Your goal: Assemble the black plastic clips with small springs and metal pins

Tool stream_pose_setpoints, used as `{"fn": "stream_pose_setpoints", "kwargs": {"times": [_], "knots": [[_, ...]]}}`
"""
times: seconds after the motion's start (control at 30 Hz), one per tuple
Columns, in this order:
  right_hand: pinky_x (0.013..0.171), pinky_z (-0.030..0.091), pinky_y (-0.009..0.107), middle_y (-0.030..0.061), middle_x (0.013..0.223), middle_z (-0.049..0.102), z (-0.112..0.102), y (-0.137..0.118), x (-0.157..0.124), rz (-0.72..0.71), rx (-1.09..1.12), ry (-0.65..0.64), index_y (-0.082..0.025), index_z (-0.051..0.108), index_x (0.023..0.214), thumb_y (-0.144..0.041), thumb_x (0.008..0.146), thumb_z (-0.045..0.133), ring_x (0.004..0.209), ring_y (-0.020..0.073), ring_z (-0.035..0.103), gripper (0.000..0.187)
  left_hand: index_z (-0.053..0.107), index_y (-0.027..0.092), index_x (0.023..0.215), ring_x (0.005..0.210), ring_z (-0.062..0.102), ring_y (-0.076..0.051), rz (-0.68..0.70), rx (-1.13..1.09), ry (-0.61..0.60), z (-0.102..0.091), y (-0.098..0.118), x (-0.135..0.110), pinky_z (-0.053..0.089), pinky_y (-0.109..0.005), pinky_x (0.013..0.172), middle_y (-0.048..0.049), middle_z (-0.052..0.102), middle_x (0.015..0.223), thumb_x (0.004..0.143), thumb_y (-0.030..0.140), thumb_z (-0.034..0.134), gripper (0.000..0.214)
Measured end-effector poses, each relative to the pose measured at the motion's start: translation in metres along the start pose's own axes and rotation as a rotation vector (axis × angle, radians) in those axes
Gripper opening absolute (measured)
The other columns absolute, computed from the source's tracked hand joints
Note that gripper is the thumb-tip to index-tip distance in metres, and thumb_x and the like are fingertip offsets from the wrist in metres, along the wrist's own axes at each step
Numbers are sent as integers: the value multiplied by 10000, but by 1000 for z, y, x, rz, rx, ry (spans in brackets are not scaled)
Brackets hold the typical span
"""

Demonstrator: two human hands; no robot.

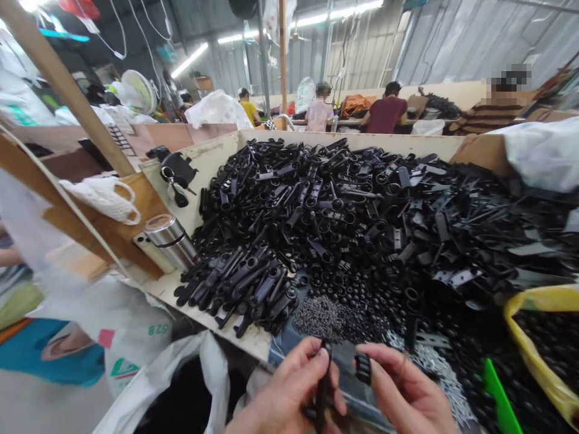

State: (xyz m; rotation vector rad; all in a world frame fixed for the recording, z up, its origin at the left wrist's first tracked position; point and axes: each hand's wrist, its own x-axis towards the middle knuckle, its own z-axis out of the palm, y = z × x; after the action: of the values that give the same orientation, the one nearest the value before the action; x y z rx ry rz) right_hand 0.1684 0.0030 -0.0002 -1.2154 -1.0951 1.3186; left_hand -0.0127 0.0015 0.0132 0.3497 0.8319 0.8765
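My left hand [307, 380] is closed around a long black plastic part [322, 386], held upright near the front edge of the bench. Just to its right, my right hand [402, 386] pinches a small ribbed black plastic piece [362, 367] between thumb and fingers. A gap separates the two parts. Behind my hands lie a heap of small grey metal pieces [319, 316] and many little round black parts [362, 295]. A pile of silvery screw-like pieces [441, 374] spreads beyond my right hand. The lower end of the long part is partly hidden by my fingers.
A large heap of black plastic parts [289, 199] fills the walled bench. Assembled-looking long parts [244, 283] lie at left, near a steel flask [169, 241]. A white sack [212, 374] stands below left; a yellow-rimmed bag [538, 361] and a green plastic piece [497, 398] are at right.
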Motion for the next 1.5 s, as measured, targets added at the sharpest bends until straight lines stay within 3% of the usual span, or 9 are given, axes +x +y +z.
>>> {"fn": "stream_pose_setpoints", "kwargs": {"times": [0.1,0.23,0.33,0.5,0.8,1.0,1.17,1.33,1.5], "knots": [[627,583,264,61,846,771,-3,-8,0,-125,-172,-28,-234,812,947,-486,872,743,710,209,713,272,582,228,951,428,508,-79,109,396,85,-1,1,-4,322,-165,350,42,651,737,810,391,763,282],[545,503,232,19,736,710,2,-14,-4,-342,-447,-73,-237,798,943,-355,953,662,591,156,621,181,691,225,1000,711,645,-163,269,768,114,-2,0,-3,460,-216,559,-4,723,839,811,181,635,202],[632,524,243,35,813,718,3,-10,-8,-466,-563,-103,-225,770,1010,-250,998,596,684,164,664,176,733,244,952,732,644,-193,236,907,109,-3,-6,-3,497,-273,665,-1,743,830,829,190,569,212],[657,528,243,36,835,709,1,-2,-16,-510,-639,-100,-215,740,1046,-196,1007,579,725,166,678,167,727,249,1109,1084,657,-279,244,972,111,-6,-12,-7,486,-380,981,-61,763,1089,807,200,589,336],[648,547,238,43,829,688,0,-1,-22,-639,-767,-122,-196,700,1096,-125,1013,528,714,162,681,203,667,244,1306,1348,558,-347,108,1014,128,-10,-16,-14,368,-541,1152,-138,674,1385,847,284,576,470],[588,547,231,65,841,691,-10,-7,-25,-793,-995,-280,-160,657,1143,-141,1080,352,678,156,675,312,578,235,1416,1414,498,-315,10,1148,21,-13,-10,-22,341,-500,1190,-128,588,1495,895,287,529,527],[549,523,263,93,859,690,-21,-16,-26,-895,-1082,-468,-102,631,1185,-126,1090,276,693,177,662,368,582,216,1416,1393,510,-356,-1,1193,-88,-11,-2,-28,380,-499,1169,-134,615,1465,899,446,602,566],[593,526,256,81,887,672,-20,-14,-26,-842,-953,-519,-124,628,1213,-112,1075,351,708,167,648,309,526,214,1462,1397,512,-328,-24,1185,-146,-9,-4,-28,379,-502,1169,-140,598,1483,975,476,492,554],[575,507,236,18,908,648,-13,-7,-26,-361,-651,-278,-240,660,1229,-253,996,613,650,138,597,237,487,221,1480,1441,462,-301,22,1267,-139,-10,-7,-34,360,-471,1187,-142,521,1555,1015,468,427,529]]}}
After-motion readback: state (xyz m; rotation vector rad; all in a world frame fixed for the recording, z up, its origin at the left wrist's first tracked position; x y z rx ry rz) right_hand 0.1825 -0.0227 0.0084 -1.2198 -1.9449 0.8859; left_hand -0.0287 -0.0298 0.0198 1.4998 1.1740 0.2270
